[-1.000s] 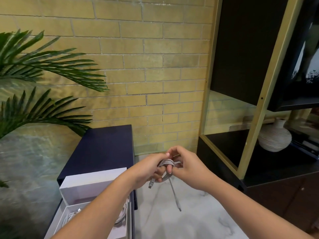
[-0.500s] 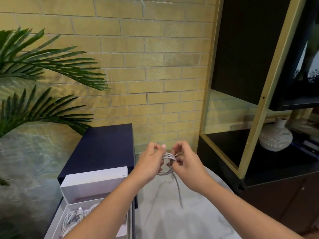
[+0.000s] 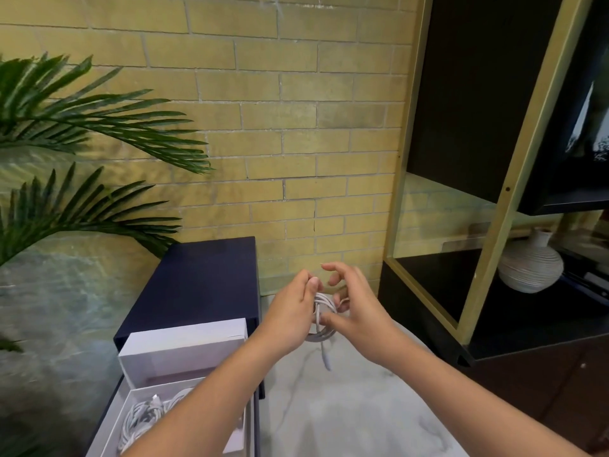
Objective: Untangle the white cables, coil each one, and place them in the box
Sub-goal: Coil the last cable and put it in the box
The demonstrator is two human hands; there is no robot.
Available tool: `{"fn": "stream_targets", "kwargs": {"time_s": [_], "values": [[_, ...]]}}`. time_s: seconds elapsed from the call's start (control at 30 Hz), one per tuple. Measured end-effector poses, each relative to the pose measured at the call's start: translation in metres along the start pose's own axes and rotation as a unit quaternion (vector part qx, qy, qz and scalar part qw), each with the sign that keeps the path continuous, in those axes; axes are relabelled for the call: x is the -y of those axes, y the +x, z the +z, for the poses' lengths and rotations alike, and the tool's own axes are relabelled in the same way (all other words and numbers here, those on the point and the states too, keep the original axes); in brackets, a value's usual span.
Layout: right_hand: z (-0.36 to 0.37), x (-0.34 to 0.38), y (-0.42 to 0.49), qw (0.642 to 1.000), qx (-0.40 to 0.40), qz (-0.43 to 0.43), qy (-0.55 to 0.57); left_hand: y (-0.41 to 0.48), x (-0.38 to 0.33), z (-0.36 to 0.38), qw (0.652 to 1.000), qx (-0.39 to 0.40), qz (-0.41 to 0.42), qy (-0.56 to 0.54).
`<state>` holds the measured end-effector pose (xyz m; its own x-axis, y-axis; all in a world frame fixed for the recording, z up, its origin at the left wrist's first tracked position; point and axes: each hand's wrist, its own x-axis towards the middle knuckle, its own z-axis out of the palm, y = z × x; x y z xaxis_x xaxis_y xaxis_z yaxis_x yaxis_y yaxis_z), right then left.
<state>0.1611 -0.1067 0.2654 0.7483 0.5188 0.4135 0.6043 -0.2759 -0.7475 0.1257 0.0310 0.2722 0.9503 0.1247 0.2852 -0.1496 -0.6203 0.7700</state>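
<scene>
I am winding the white cable [image 3: 324, 306] tighter above the table's far edge: its hanging tail [image 3: 326, 361] is growing shorter, the coil is thickening in my left hand [image 3: 290, 311], and my right hand [image 3: 361, 311] is lifting its forefinger clear.

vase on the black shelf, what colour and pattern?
White vase with fine horizontal ribbing; head view, far right.

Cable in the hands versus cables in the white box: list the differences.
The held cable is gripped by the left hand and right hand; the boxed cables lie in the white box. The held cable is one tight coil with an end dangling; the boxed cables form a looser heap. Both are white.
</scene>
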Motion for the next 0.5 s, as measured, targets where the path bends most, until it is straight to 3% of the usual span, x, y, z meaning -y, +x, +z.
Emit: {"fn": "stream_targets", "kwargs": {"time_s": [0.1,0.17,0.27,0.37,0.5], "values": [[-0.001,0.000,-0.004,0.983,-0.055,-0.099,-0.141,-0.001,0.003,0.001,1.000,0.020,-0.015,0.002],[0.002,-0.006,-0.006,0.958,-0.049,-0.166,-0.229,0.001,0.003,0.003,0.999,0.021,-0.037,-0.022],[0.004,-0.011,-0.007,0.935,-0.046,-0.179,-0.303,0.003,-0.001,0.005,0.997,0.016,-0.054,-0.049],[0.008,-0.008,-0.007,0.954,-0.032,-0.118,-0.275,0.006,-0.002,0.006,0.997,0.002,-0.057,-0.050],[0.014,-0.006,-0.004,0.992,-0.020,-0.004,-0.121,0.009,0.004,0.008,0.996,-0.005,-0.055,-0.069]]}}
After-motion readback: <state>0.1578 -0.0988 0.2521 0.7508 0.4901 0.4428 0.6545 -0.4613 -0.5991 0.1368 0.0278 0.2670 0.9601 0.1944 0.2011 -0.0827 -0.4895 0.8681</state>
